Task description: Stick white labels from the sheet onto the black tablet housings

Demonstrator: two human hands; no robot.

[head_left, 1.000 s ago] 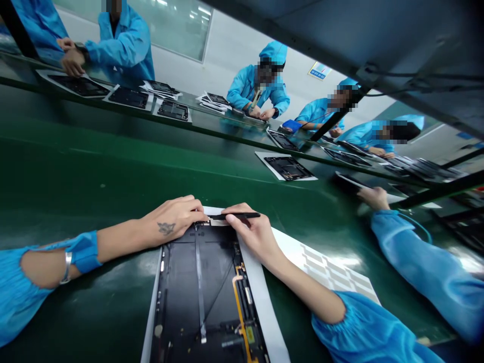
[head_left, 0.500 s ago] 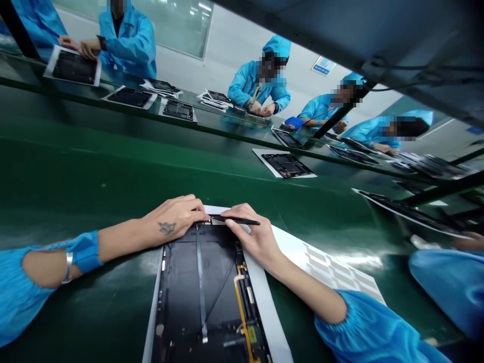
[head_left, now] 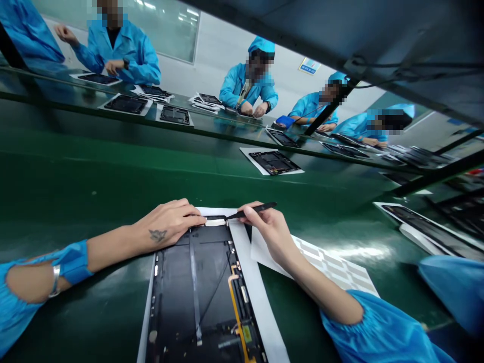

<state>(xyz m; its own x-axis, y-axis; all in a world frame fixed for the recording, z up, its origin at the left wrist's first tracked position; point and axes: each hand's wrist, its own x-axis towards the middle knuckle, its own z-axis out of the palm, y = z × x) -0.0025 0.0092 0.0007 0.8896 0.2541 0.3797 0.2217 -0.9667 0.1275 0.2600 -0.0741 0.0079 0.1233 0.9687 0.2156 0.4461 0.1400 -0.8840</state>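
Observation:
An open tablet housing (head_left: 212, 282), black inside with an orange flex cable (head_left: 235, 297) along its right side, lies on a white sheet (head_left: 260, 297) in front of me. A pale strip (head_left: 215, 222) runs along its far edge. My left hand (head_left: 170, 222) is closed over the far left corner, the index fingertip pressed at the strip's left end; its thumb is hidden. My right hand (head_left: 270, 229) pinches black tweezers (head_left: 257, 208), whose tip is at the strip's right end. Beneath the right forearm lies a white sheet of grey rectangular stickers (head_left: 333, 264).
Across the green table (head_left: 94, 166), a glass shelf (head_left: 212, 121) carries several tablet housings. Another housing (head_left: 274, 162) lies on paper ahead, and one (head_left: 427, 229) at the right beside a blue sleeve (head_left: 454, 287). Co-workers in blue sit opposite. A dark overhead panel (head_left: 340, 30) hangs above.
My right hand and the tweezers have moved right, away from my left hand, baring the pale strip. A co-worker at the far left has set down a housing and raised a hand.

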